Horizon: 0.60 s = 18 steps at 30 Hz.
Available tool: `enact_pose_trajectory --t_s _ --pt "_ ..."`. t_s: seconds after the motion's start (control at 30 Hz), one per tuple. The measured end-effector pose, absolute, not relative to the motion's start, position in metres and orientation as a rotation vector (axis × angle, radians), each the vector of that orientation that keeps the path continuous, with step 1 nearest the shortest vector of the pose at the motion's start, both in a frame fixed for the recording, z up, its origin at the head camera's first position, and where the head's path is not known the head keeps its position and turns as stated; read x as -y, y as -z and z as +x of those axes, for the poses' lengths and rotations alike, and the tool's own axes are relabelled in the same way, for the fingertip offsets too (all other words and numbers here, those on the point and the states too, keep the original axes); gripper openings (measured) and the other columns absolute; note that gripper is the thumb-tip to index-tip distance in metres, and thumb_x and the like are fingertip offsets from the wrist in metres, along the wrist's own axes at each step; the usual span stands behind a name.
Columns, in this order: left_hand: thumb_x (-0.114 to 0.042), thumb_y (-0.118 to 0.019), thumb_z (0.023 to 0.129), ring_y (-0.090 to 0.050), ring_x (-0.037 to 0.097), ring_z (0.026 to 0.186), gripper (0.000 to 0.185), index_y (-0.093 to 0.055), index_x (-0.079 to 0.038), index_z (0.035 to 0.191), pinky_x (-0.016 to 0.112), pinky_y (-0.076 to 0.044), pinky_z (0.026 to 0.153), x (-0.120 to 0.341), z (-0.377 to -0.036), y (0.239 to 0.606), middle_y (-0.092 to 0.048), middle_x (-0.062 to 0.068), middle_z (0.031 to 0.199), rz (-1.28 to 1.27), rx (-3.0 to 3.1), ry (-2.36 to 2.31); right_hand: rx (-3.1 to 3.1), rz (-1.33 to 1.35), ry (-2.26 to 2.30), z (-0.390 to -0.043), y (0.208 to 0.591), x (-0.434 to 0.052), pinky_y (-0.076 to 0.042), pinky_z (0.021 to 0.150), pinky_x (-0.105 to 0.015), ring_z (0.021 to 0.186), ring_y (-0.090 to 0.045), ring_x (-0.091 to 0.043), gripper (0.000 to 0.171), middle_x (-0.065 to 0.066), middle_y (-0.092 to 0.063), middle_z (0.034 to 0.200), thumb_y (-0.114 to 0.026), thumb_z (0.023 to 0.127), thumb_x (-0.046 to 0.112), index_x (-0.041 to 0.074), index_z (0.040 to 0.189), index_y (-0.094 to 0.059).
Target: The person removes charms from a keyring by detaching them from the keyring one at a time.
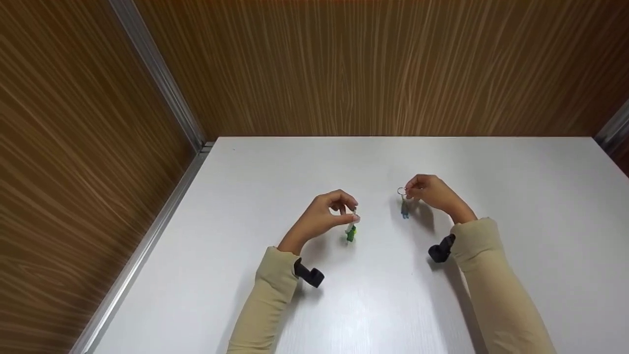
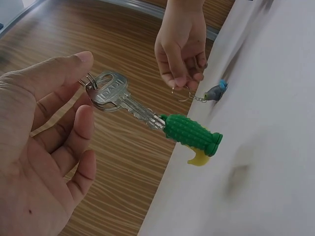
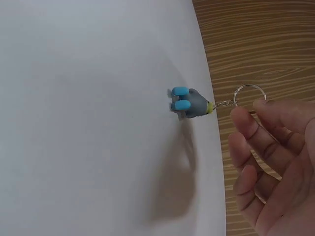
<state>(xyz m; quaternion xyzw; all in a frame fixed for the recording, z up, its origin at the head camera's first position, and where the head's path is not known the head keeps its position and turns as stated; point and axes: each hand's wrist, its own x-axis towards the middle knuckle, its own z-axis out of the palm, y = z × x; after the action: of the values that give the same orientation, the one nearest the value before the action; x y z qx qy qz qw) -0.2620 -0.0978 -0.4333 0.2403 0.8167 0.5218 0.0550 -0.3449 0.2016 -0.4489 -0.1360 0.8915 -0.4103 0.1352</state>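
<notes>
My left hand (image 1: 327,214) pinches a metal ring between thumb and fingers. From that ring hang a silver key (image 2: 115,93) and a bumpy green charm (image 2: 189,132) with a yellow curved part, close over the white table. To the right, my right hand (image 1: 430,191) pinches a split key ring (image 3: 250,86) between thumb and index finger. A short chain joins this ring to a small grey figure (image 3: 196,104) with bright blue feet and a yellow top, its feet down at the table surface. No key shows on the right ring.
The white table (image 1: 373,305) spreads under both hands. Wood-grain panels (image 1: 344,69) stand behind it and on the left, with a metal frame strip (image 1: 162,83) in the left corner. A black camera mount (image 1: 309,274) sits at each wrist, beside the beige sleeves.
</notes>
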Motion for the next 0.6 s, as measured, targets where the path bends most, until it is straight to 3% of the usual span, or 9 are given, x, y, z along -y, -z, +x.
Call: enact_pose_trajectory --t_s 0.27,0.6 --pt "-0.023 -0.076 0.084 -0.054 0.011 0.084 0.026 -0.067 -0.013 0.106 0.026 -0.044 0.078 0.092 -0.263 0.432 -0.066 0.003 0.102 0.717 -2.442 -1.602 -2.513 -0.188 1.193 -0.352 0.451 -0.209 -0.043 0.075 -0.026 0.083 -0.055 -0.013 0.024 -0.007 -0.064 0.097 -0.051 0.098 0.014 -0.005 0.112 -0.056" --pt "-0.024 -0.077 0.083 -0.054 0.009 0.084 0.026 -0.067 -0.012 0.104 0.032 -0.045 0.082 0.093 -0.261 0.432 -0.067 0.000 0.100 0.744 -2.467 -1.578 -2.481 -0.193 1.236 -0.349 0.447 -0.224 -0.047 0.081 -0.029 0.091 -0.062 -0.014 0.034 -0.016 -0.064 0.113 -0.046 0.100 0.018 -0.005 0.125 -0.051"
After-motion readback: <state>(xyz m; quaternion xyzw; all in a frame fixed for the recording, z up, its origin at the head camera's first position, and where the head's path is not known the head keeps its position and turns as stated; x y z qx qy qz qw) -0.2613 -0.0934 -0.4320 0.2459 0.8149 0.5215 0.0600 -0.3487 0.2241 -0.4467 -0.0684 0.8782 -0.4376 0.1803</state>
